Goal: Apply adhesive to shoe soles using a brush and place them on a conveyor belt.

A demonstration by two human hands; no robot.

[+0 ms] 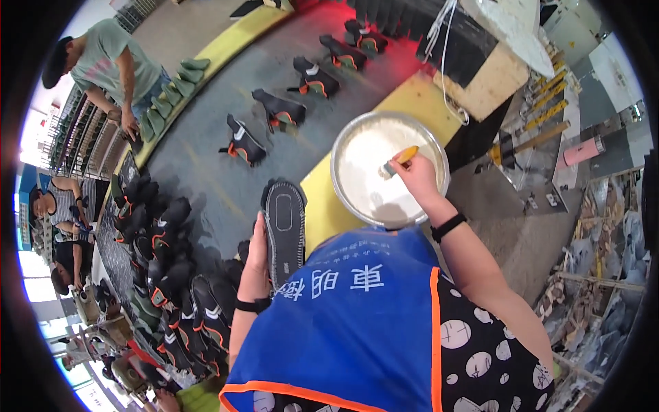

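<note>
My left hand (pixel 257 255) grips the side of a black shoe (pixel 284 220), its bottom turned up towards me and a stitched outline running round it. The thumb lies along the shoe's left edge; the other fingers are hidden. In my right hand (pixel 420 180) is a brush (pixel 406 155) with a yellow handle, pinched between the fingers. Its bristles point down at the white liquid (pixel 367 151) inside a round metal basin (pixel 335 180); whether they touch it I cannot tell. The basin stands right of the shoe, close to my blue apron (pixel 343 295).
Black shoes with orange trim (pixel 278 110) lie spaced along the grey conveyor (pixel 206 185). More shoes (pixel 161 254) are heaped at its left. Across it, a person (pixel 120 69) handles shoes beside a row of green ones (pixel 168 96). A box-like machine (pixel 473 51) spans the far end.
</note>
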